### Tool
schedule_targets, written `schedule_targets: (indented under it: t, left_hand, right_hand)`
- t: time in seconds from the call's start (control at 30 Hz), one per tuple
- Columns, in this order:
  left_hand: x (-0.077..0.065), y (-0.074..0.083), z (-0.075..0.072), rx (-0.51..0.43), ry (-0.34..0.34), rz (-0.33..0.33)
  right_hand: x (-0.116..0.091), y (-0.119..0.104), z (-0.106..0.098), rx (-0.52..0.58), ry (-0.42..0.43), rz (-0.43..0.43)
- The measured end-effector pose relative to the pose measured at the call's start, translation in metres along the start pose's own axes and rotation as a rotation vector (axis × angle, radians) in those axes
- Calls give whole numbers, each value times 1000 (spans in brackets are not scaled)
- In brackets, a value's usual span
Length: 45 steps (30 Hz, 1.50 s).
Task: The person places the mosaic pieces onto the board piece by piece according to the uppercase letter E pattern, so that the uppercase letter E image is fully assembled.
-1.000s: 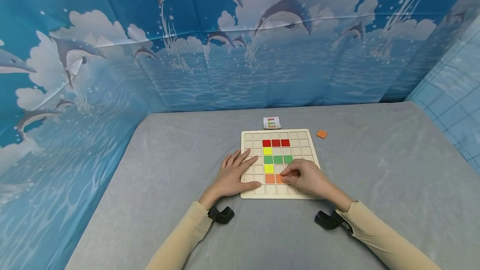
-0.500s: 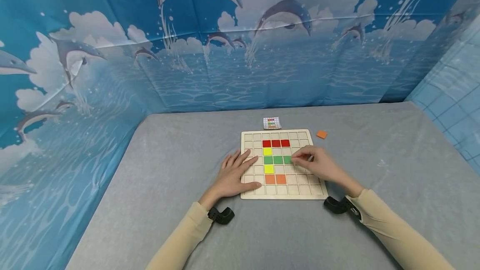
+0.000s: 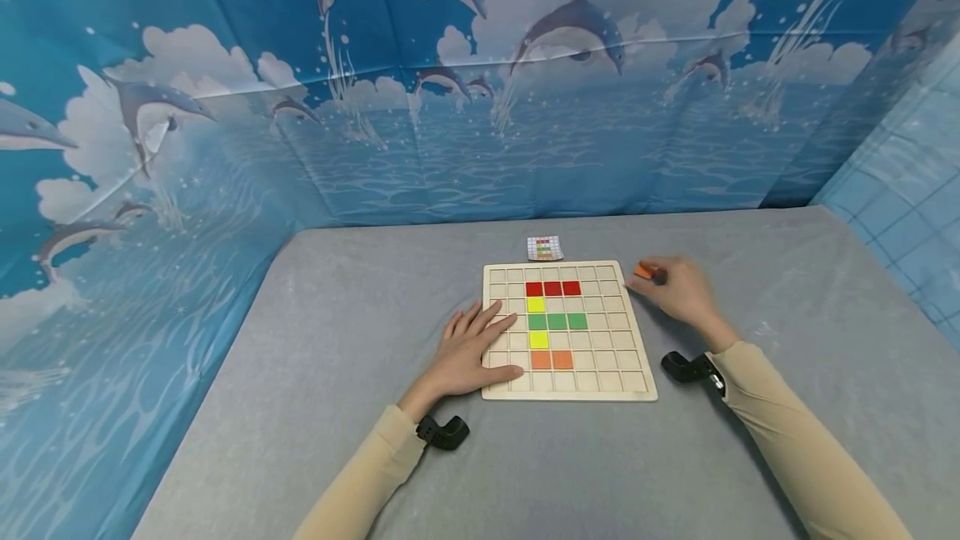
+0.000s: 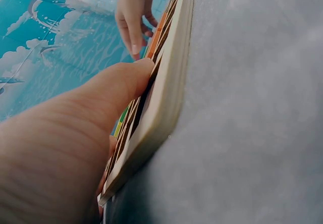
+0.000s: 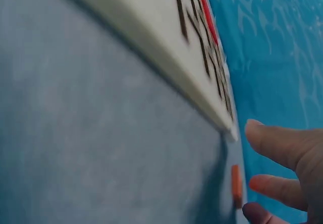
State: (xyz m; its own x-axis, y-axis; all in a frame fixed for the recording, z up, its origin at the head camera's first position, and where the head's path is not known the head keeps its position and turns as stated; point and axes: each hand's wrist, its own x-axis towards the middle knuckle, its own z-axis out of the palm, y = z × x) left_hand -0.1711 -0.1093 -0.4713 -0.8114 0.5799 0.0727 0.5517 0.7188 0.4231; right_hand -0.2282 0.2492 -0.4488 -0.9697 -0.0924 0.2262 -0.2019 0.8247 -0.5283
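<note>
In the head view a wooden grid board [image 3: 607, 362] lies on the table with three red tiles [image 3: 552, 288], two yellow tiles [image 3: 538, 340], three green tiles [image 3: 557, 322] and two orange tiles [image 3: 551, 359] in its cells. My left hand [image 3: 467, 354] rests on the board's left edge, fingers spread. Beyond the board's right edge, my right hand [image 3: 681, 290] hovers around a loose orange tile [image 3: 642, 271], partly hidden by the fingers. The right wrist view shows its thumb [image 5: 272, 142] and fingers apart, near but not visibly gripping that orange tile [image 5: 236, 186].
A small card [image 3: 543, 248] printed with a coloured grid pattern stands just behind the board. Grey cloth covers the table [image 3: 360, 340]. A blue dolphin-print curtain [image 3: 450, 148] hangs along the back and left.
My right hand has moved from the lower orange row, up and right, off the board to the loose orange tile. The left hand has stayed put.
</note>
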Motion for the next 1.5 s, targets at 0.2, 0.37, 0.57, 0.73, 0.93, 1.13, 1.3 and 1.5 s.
schedule_targets:
  t: [0.2,0.37,0.57,0.73,0.93,1.13,1.3,1.5]
  left_hand:
    - [1,-1,2,-2,9,5]
    - [0,0,1,3,6,2]
    - [1,0,2,2,12,13]
    - [1,-2,2,5,24,13]
    - [1,-2,3,12,24,11]
    - [1,-1,1,13,15,8]
    - [2,0,0,17,11,2]
    - [2,1,-1,14,11,4]
  right_hand:
    - [1,9,0,3,-13,52]
    - [1,12,-1,36,-6,87]
    - [-4,15,-5,74,-63,121]
    - [-8,15,-10,115,-131,165]
    - [-12,14,-13,130,-134,176]
    - [-19,12,-14,133,-45,108]
    - [-24,10,-14,154,4,76]
    - [-30,2,-14,260,-36,70]
